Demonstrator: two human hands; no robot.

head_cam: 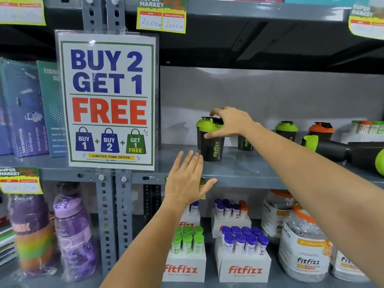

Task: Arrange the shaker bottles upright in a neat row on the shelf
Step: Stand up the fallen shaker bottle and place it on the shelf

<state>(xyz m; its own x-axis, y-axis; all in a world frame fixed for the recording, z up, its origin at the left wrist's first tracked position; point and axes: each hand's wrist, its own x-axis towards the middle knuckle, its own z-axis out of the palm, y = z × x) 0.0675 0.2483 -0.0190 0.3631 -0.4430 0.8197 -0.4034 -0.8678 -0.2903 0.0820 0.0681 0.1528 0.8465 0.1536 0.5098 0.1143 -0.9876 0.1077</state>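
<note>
Two hands work: our right hand (230, 123) fingers clasp the shaker bottle (212, 140) lid to steady it; left hand (187, 179) spread, empty.

On the shelf (239, 169) we saw one shaker bottle (212, 140) standing in front, another close behind it, and more upright bottles (286, 130) to the right. At the far right, a tipped bottle (326, 147) lay on its side.
</note>
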